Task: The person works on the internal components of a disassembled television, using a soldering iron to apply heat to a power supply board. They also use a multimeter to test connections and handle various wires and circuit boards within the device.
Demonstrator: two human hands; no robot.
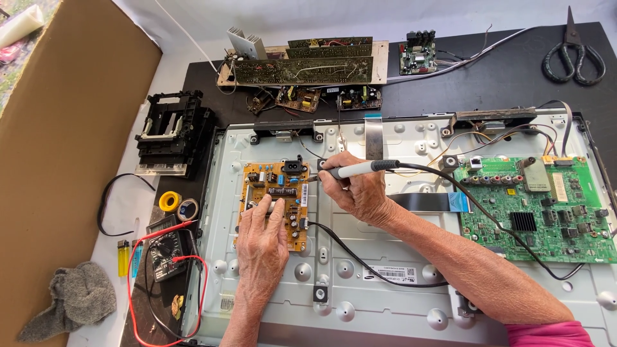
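Your left hand [262, 247] lies flat, fingers together, pressing the orange circuit board [275, 200] on the metal back panel [360, 283]. Your right hand [357, 191] has its grip clamped on a soldering iron [357, 169], tip at the board's right edge.

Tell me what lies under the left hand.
The left hand rests flat on the orange circuit board, which sits on the grey metal back panel. The board's lower middle parts are covered by the palm, so they cannot be seen.
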